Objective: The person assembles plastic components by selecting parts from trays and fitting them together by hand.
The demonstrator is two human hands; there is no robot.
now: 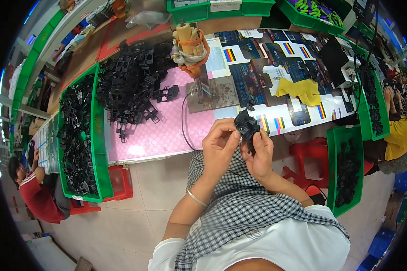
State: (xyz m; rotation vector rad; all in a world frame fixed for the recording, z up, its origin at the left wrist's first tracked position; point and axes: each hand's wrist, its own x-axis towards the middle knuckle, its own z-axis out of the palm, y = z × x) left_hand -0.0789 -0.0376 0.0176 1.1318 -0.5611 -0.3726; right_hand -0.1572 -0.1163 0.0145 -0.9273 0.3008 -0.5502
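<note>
Both my hands meet over my lap, just past the table's front edge, around a small black plastic part (247, 126). My left hand (221, 142) pinches it from the left side, and my right hand (260, 156) grips its lower right. Fingers cover some of the part, so its full shape is hidden. A small black piece (250, 105) lies on the table just beyond it. Farther left, a big heap of similar black plastic parts (135, 77) covers the pink table surface (167, 131), and a single part (168, 93) lies at the heap's right edge.
A tool with a cloth-wrapped handle (190, 47) stands on a metal plate (221, 92), its cable (183, 122) curving to the table edge. A yellow cloth (298, 91) lies to the right. Green crates (99, 135) of black parts flank me. Red stools (309, 156) and seated people (40, 194) are nearby.
</note>
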